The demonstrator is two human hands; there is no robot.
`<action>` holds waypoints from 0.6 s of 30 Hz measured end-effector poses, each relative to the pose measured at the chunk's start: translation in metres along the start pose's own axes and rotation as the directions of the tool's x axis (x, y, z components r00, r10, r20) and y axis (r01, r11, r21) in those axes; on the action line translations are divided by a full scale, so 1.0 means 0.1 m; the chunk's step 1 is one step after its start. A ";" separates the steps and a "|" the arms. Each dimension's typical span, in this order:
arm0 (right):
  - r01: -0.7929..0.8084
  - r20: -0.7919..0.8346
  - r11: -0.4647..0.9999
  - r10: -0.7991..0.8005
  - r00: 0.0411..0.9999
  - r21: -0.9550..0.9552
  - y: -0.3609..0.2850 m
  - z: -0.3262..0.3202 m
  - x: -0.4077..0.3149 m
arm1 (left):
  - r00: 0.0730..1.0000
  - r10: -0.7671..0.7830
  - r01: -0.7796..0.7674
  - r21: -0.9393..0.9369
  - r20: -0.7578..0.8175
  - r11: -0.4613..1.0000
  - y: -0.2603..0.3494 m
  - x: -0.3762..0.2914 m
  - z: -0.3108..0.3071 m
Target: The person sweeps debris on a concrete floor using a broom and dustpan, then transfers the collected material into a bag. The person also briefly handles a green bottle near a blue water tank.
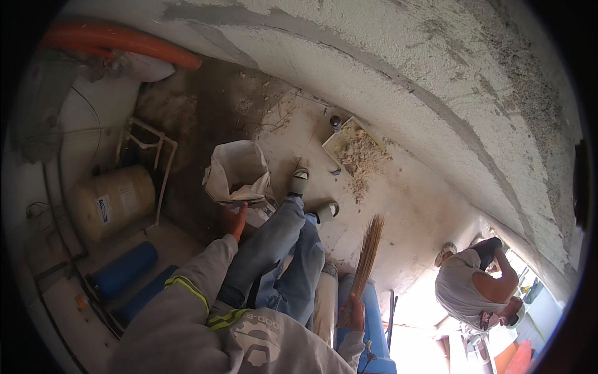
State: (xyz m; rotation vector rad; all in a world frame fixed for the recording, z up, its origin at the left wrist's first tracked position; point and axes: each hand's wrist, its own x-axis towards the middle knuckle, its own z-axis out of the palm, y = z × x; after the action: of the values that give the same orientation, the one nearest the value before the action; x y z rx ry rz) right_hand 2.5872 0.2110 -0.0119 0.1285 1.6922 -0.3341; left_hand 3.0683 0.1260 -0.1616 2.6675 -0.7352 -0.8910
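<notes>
My left hand [236, 219] grips the near rim of a whitish woven sack [238, 163], whose mouth gapes upward beside my left leg. My right hand [355, 311] is closed around the bound end of a broom of thin stiff twigs [369, 252], its bristles pointing up and away from me. Ahead on the floor, a pile of pale crumbly debris [359, 149] lies in and around a shallow light-coloured tray [332, 142]. A small dark-topped round container [335, 122] stands by the tray's edge. What the sack holds is mostly hidden.
A beige tank [117, 201], white pipes [166, 187] and blue cylinders [126, 269] are at left. Orange pipes [126, 42] lie at upper left. A blue object [378, 322] is beside my right hand. Another person [472, 285] bends near the bright opening at right. A rough wall [397, 84] curves ahead.
</notes>
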 end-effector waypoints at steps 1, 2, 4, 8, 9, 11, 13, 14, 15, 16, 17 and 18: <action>0.020 0.029 0.999 -0.019 0.999 -0.026 -0.01 -0.02 -0.03 | 0.989 -0.063 0.044 -0.139 -0.135 0.989 0.04 0.13 -0.11; -0.023 -0.021 0.996 0.021 1.000 -0.080 -0.02 -0.04 -0.08 | 0.951 -0.157 0.081 -0.277 -0.267 0.957 0.07 0.22 -0.21; -0.040 -0.050 0.986 0.032 0.998 -0.163 -0.05 -0.02 -0.11 | 0.934 -0.283 0.171 -0.422 -0.217 0.890 0.14 0.47 -0.32; -0.034 -0.054 0.960 0.020 0.998 -0.280 -0.21 0.27 0.00 | 0.690 -0.719 0.719 -0.033 -0.087 0.694 -0.06 1.17 -0.07; -0.031 -0.046 0.952 0.018 0.999 -0.304 -0.26 0.38 0.04 | 0.711 -0.702 0.703 -0.033 0.033 0.710 -0.24 1.30 0.06; -0.047 -0.133 0.948 0.005 0.991 -0.314 -0.40 0.58 0.09 | 0.772 -0.627 0.624 0.061 0.108 0.779 -0.73 1.39 0.26; -0.004 -0.083 0.950 -0.023 0.996 -0.311 -0.55 0.79 0.06 | 0.853 -0.518 0.502 0.179 0.057 0.846 -1.17 1.35 0.33; -0.016 -0.125 0.943 -0.028 0.992 -0.333 -0.62 0.86 -0.01 | 0.810 -0.585 0.580 0.093 0.045 0.809 -1.34 1.28 0.31; -0.008 -0.145 0.938 -0.045 0.988 -0.348 -0.70 0.93 -0.06 | 0.722 -0.678 0.691 -0.086 0.138 0.718 -1.52 1.24 0.14; 0.024 -0.101 0.925 -0.067 0.993 -0.378 -0.77 1.00 -0.12 | 0.700 -0.701 0.714 -0.156 0.137 0.682 -1.64 1.19 -0.07; 0.036 -0.079 0.906 -0.076 0.994 -0.423 -0.85 1.05 -0.17 | 0.641 -0.738 0.767 -0.208 0.212 0.607 -1.73 1.12 -0.36; 0.061 -0.036 0.887 -0.087 0.996 -0.458 -0.94 1.08 -0.22 | 0.629 -0.746 0.775 -0.247 0.218 0.581 -1.78 1.06 -0.69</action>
State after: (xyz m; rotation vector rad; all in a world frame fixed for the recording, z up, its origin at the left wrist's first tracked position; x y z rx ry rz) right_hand 2.6669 0.0928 0.0109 -0.2800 1.7896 0.0206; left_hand 3.2524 0.2245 -0.2245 2.6004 0.6202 -1.1824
